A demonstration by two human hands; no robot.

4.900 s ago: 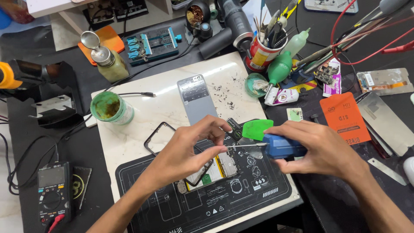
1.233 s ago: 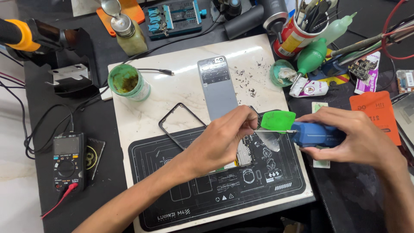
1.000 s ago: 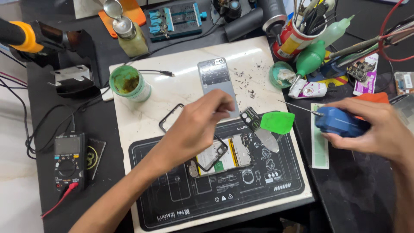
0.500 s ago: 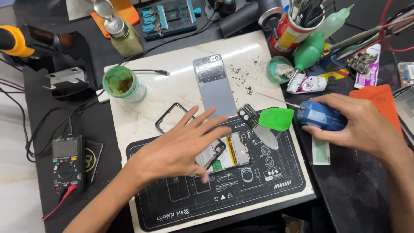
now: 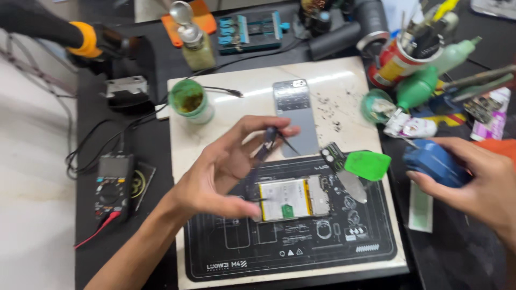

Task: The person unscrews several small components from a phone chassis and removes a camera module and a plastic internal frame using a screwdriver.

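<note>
Two hands above opened phone

We see a multimeter with its dim grey screen far left on the desk, a red-and-yellow labelled can top right, pink-white packets at right edge.
</note>
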